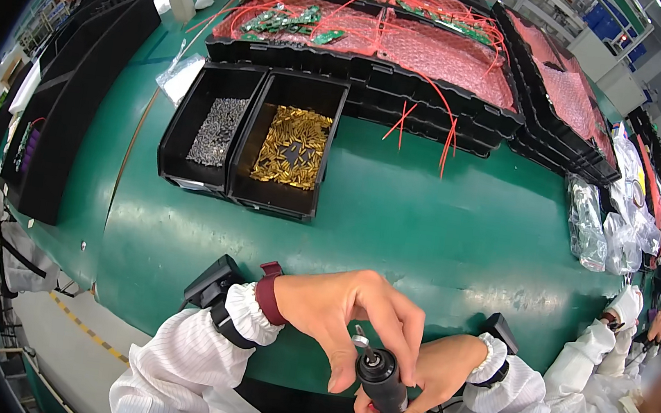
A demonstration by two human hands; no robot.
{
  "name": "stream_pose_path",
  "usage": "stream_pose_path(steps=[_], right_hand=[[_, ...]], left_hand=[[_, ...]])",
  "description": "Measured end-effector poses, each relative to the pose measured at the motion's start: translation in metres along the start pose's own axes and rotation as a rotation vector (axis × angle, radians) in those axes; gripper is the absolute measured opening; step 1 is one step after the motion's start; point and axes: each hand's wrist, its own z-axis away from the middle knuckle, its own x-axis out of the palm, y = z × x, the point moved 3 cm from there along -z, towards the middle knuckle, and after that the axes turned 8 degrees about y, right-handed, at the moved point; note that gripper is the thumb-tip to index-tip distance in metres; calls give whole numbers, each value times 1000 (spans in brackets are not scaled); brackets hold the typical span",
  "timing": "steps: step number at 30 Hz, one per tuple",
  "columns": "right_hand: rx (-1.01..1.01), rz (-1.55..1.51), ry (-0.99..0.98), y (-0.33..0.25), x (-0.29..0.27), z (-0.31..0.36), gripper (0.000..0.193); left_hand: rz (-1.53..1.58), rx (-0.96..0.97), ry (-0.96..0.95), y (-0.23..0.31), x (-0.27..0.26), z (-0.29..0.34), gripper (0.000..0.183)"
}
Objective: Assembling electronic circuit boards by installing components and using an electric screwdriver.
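Note:
A black electric screwdriver (386, 388) points up toward me near the table's front edge, its metal bit and a small silver ring (360, 341) at the top end. My right hand (442, 370) is closed round the screwdriver's body from the right. From the left, my left hand (354, 313) curls about its nose, thumb on one side and fingers on the other. The left palm and the undersides of those fingers are hidden. Beyond my hands stand two black bins, one with small silver parts (219, 131), the other with brass-coloured pins or standoffs (292, 146).
Black trays (364, 69) at the back hold pink bubble wrap, green circuit boards (283, 19) and red wires (443, 96). More trays (559, 94) and clear plastic bags (592, 226) lie right. A long black rack (83, 106) stands left. A co-worker (599, 405) sits close on my right.

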Motion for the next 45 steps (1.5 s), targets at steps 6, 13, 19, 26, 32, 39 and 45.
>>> stream_pose_path(steps=[6, 13, 19, 26, 32, 39, 45], right_hand=[[58, -17, -4, 4, -1, 1, 50], [52, -23, 8, 6, -1, 3, 50], [-23, 8, -37, 6, -5, 2, 46], [18, -24, -28, 4, -6, 1, 47], [-34, 22, -17, 7, -6, 1, 48], [-10, -5, -3, 6, -6, 0, 48], [14, -41, 38, 5, -4, 2, 48]], left_hand=[[38, 7, -63, 0, 1, -1, 60], [66, 29, 13, 12, 3, -2, 53], [272, 21, 232, 21, -7, 1, 36], [126, 191, 218, 26, -14, 3, 16], [76, 228, 261, 32, -11, 3, 13], [47, 280, 316, 33, -13, 4, 17], [94, 76, 304, 33, -5, 2, 46]])
